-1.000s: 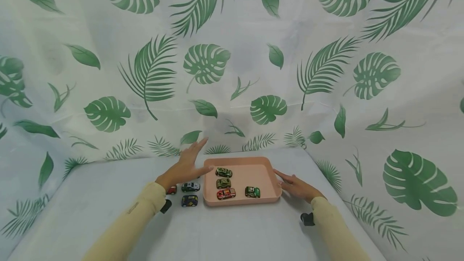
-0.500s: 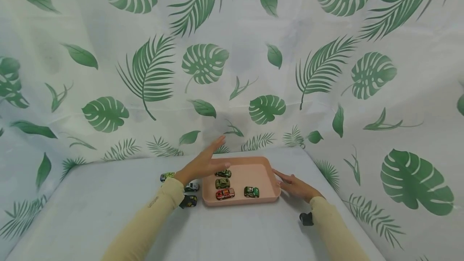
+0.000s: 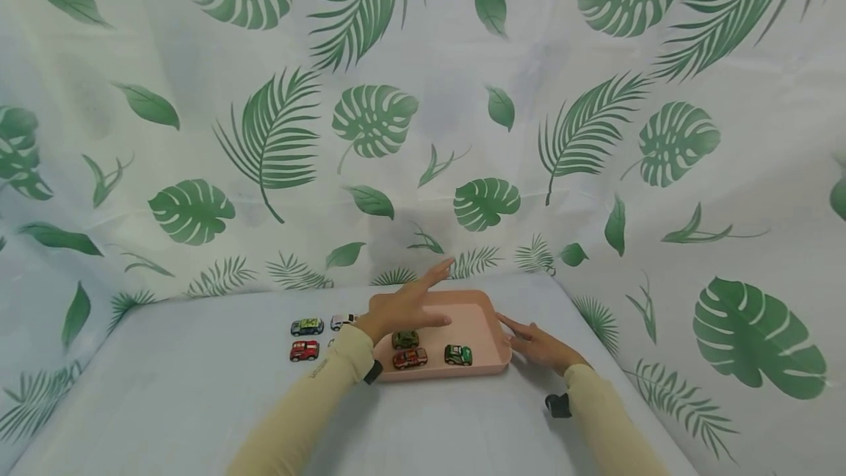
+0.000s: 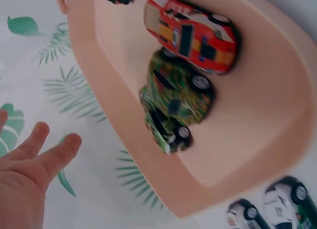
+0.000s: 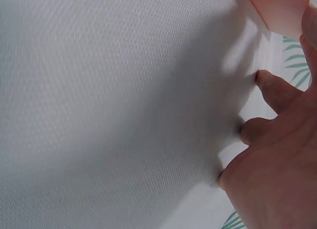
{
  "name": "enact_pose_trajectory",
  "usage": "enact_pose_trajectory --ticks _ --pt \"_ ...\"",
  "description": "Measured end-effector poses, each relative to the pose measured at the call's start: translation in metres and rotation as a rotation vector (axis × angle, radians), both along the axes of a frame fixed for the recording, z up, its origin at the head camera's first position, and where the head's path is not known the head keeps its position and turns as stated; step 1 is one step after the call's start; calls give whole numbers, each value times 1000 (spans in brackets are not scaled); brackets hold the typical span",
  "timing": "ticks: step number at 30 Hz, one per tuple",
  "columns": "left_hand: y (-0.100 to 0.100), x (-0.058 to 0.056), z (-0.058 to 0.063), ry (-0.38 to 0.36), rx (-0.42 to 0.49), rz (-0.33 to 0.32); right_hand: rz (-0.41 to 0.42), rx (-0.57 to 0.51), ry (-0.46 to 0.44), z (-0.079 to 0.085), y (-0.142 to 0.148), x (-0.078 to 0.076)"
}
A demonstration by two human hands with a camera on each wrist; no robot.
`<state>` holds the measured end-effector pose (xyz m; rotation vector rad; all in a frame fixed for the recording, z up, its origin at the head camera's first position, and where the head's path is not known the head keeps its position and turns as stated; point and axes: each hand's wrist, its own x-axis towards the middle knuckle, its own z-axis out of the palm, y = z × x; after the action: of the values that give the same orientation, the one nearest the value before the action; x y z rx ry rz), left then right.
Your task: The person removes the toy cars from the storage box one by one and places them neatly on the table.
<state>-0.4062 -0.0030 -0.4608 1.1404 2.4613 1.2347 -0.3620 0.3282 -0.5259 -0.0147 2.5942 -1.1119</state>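
My left hand point(image 3: 411, 308) is held over the left part of a pink tray point(image 3: 490, 314), fingers extended and nothing in them. Inside the tray, a camouflage toy car point(image 3: 405, 339) and a red toy car point(image 3: 410, 358) are lined up at the left, with a green toy car point(image 3: 457, 355) farther right. The left wrist view shows another dark green patterned toy car point(image 4: 167, 132) beside the camouflage one; in the head view the hand hides it. My right hand point(image 3: 540, 345) is at the tray's right end, fingers loosely extended, some fingertips on the white cloth in the right wrist view.
Left of the tray, a yellow-green toy car point(image 3: 307, 327), a red-and-white toy car point(image 3: 304, 350) and a white toy car point(image 3: 344, 322) stand on the cloth-covered table point(image 3: 165, 380). My left sleeve covers others there. A leaf-print curtain point(image 3: 423, 116) rises behind.
My left hand has moved right, from the tray's left edge to over its inside, uncovering cars on the left. The right hand stays at the tray's right end.
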Motion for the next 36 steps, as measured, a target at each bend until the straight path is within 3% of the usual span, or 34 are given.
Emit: enact_pose_trajectory --ticks 7,19,30,36 --pt "20 -2 -1 28 -48 -59 -9 11 0 -4 0 -3" --pt "43 -2 -12 56 -154 -93 12 -16 4 1 0 2" --pt "55 1 -21 -67 -140 -179 22 3 -2 -1 2 0" --pt "62 8 -22 20 -289 -187 -1 38 -14 0 2 1"
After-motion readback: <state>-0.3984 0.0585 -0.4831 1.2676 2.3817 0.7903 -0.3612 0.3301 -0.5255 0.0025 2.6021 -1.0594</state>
